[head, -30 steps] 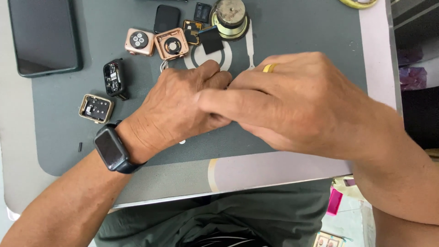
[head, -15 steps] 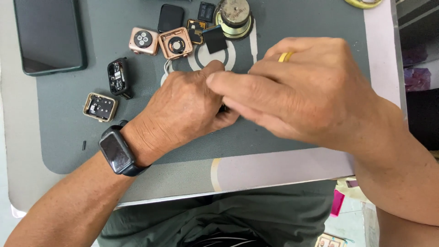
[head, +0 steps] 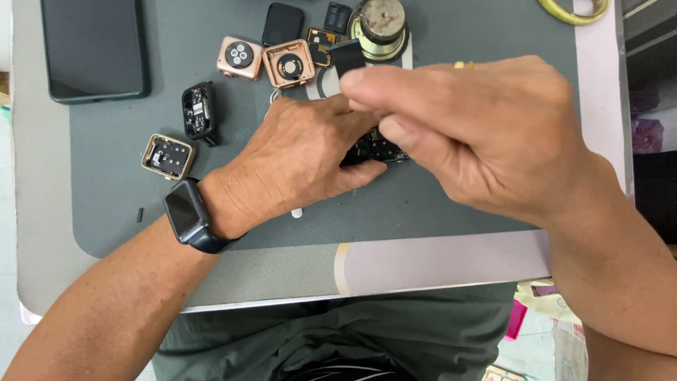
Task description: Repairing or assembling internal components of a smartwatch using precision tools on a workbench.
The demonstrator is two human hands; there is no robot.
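Head view, work: a small dark watch part (head: pixel 374 148) lay on the grey mat (head: pixel 458 212), pinned under the left hand (head: pixel 296 159); it looked opened up, its reassembly apparently not done.
Left hand: fingers pressed down on the part, gripping it.
Right hand (head: pixel 479 134): raised just above the part, fingers pinched together; whether it held anything, I could not tell.
Count beyond the left hand: four watch cases (head: pixel 238 58), one phone (head: pixel 95 46), one round metal piece (head: pixel 379 25), one dark screen (head: pixel 282 23).
Wrist: one smartwatch (head: pixel 187 215).
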